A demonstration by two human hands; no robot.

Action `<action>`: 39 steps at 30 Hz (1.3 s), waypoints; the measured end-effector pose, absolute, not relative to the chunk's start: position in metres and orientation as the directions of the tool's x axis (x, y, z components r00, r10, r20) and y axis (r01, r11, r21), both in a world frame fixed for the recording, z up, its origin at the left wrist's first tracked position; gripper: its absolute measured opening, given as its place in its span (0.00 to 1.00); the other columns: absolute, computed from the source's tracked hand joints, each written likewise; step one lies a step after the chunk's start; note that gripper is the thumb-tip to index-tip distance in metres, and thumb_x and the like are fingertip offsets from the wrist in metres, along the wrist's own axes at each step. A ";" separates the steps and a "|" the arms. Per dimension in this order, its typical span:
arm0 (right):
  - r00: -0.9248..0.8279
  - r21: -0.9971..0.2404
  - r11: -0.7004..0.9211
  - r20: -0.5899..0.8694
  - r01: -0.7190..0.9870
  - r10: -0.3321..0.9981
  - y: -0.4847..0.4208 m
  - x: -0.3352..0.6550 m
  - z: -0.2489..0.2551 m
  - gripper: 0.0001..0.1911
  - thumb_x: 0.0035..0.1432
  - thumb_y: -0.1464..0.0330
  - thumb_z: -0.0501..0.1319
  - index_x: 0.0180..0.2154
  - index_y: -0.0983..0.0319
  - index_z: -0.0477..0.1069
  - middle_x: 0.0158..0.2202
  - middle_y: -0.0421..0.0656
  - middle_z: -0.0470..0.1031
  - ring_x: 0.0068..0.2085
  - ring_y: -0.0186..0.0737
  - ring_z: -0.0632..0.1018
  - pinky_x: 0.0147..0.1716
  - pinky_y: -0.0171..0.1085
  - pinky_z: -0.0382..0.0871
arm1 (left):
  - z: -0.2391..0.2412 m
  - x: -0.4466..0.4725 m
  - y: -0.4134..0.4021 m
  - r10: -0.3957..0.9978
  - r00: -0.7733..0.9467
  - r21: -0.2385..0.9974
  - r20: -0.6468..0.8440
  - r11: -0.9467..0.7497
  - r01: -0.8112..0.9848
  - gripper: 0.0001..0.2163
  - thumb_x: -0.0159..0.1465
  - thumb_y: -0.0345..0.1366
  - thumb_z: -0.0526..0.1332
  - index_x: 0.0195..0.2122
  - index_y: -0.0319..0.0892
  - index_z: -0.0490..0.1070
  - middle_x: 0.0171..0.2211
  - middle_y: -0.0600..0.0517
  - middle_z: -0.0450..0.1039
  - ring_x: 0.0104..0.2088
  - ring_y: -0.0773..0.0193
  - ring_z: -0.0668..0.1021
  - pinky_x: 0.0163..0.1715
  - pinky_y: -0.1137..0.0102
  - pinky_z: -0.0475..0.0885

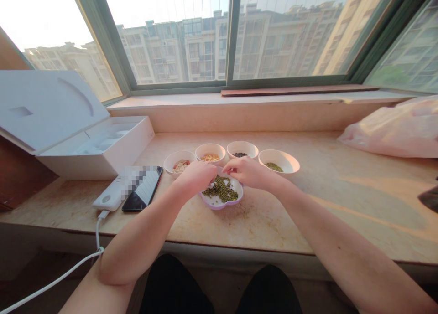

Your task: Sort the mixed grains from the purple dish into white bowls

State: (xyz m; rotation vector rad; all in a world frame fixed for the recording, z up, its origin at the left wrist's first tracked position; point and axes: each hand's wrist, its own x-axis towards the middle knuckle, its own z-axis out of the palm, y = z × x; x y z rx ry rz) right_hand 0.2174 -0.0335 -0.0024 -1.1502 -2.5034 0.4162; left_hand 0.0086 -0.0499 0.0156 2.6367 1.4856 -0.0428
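Note:
A white dish with a scalloped lilac rim (224,206) holds a spread of green mung beans (224,191). Over its left side my left hand (199,177) reaches down, fingers curled together near the beans; its fingertips are partly hidden. My right hand (247,172) hovers above the dish's upper right edge, thumb and fingers pinched together. Anything between the fingers of either hand is too small to make out. Behind the dish stand white bowls: one with pale and reddish bits (170,164), one with yellow grains (210,147), one with black beans (242,145), one with green beans (289,164).
A white power bank (111,193) with a white cable (97,232) and a black phone (140,200) lie at left. Behind them stands an open white box (133,138). A pale plastic bag (393,129) lies at right on the stone ledge (267,227), below the window.

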 end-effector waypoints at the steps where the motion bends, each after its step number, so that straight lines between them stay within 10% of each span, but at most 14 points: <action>1: -0.606 -0.404 0.624 0.191 0.669 0.772 -0.034 0.217 -0.002 0.16 0.62 0.77 0.60 0.39 0.58 0.86 0.39 0.44 0.86 0.40 0.43 0.82 0.41 0.39 0.69 | 0.014 0.010 -0.050 0.851 0.517 0.067 -0.095 -0.513 0.856 0.08 0.63 0.27 0.62 0.36 0.42 0.81 0.33 0.45 0.81 0.37 0.56 0.83 0.39 0.69 0.72; 22: -0.596 -0.417 0.610 0.182 0.674 0.782 -0.038 0.217 0.001 0.17 0.60 0.78 0.59 0.39 0.58 0.86 0.39 0.43 0.86 0.40 0.42 0.81 0.41 0.38 0.68 | 0.002 0.012 -0.048 0.835 0.543 -0.025 -0.091 -0.547 0.837 0.15 0.66 0.24 0.57 0.47 0.41 0.80 0.36 0.44 0.82 0.38 0.54 0.83 0.41 0.66 0.75; 39: -0.618 -0.418 0.630 0.184 0.654 0.764 -0.034 0.217 -0.003 0.15 0.61 0.77 0.60 0.36 0.57 0.85 0.38 0.42 0.85 0.40 0.42 0.81 0.40 0.37 0.67 | 0.011 0.016 -0.047 0.820 0.547 0.055 -0.170 -0.546 0.836 0.11 0.62 0.22 0.59 0.31 0.40 0.80 0.36 0.46 0.83 0.36 0.57 0.82 0.35 0.68 0.71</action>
